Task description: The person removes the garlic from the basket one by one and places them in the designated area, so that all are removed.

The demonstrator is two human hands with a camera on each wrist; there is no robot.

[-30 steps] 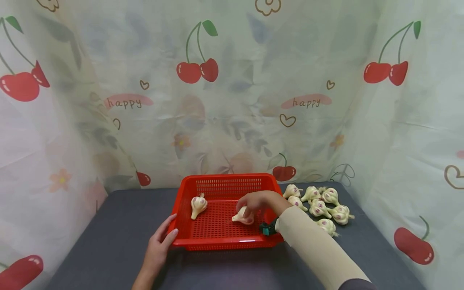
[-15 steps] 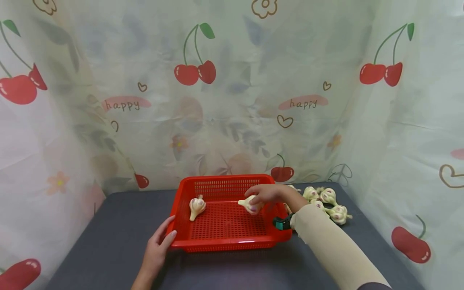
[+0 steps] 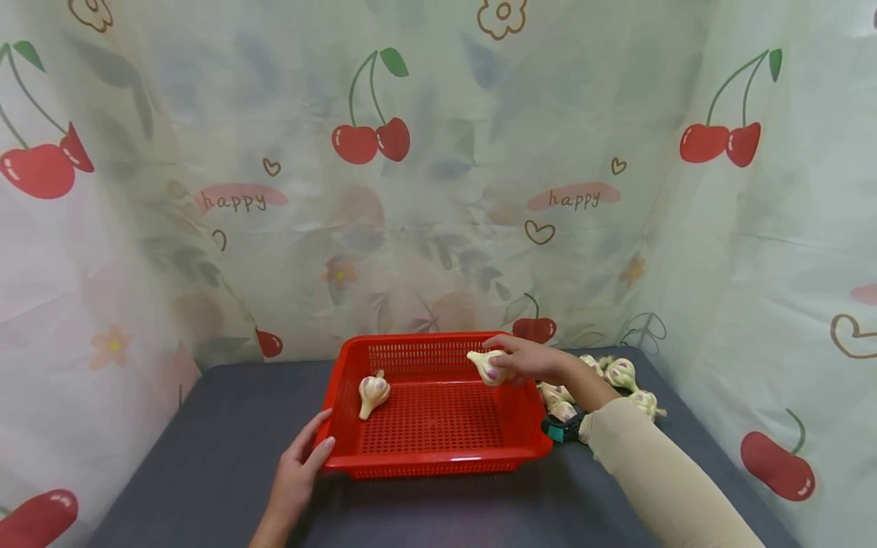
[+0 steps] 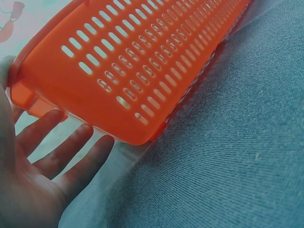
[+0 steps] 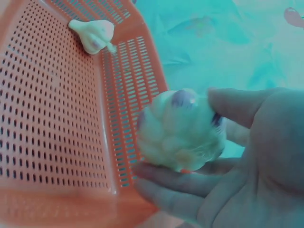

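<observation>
A garlic bulb [image 3: 488,368] is pinched between the thumb and fingers of my right hand [image 3: 524,361], raised at the right side of the red plastic basket [image 3: 438,459]. Its stem points left in the head view; in the right wrist view its rounded end shows. Inside the basket on the left lies another garlic bulb [image 3: 373,393], also seen in the right wrist view. My left hand [image 3: 301,460] holds the basket's left rim near the front corner. In the left wrist view its other fingertips [image 4: 102,145] lie along the basket's outer underside.
Several garlic bulbs [image 3: 621,374] lie on the dark grey tabletop [image 3: 240,426] right of the basket, partly hidden by my right arm. A printed curtain [image 3: 438,190] encloses the table at the back and sides.
My right hand has lifted the garlic bulb from the basket's floor and moved it right and back toward the right rim. The left hand stays at the left rim.
</observation>
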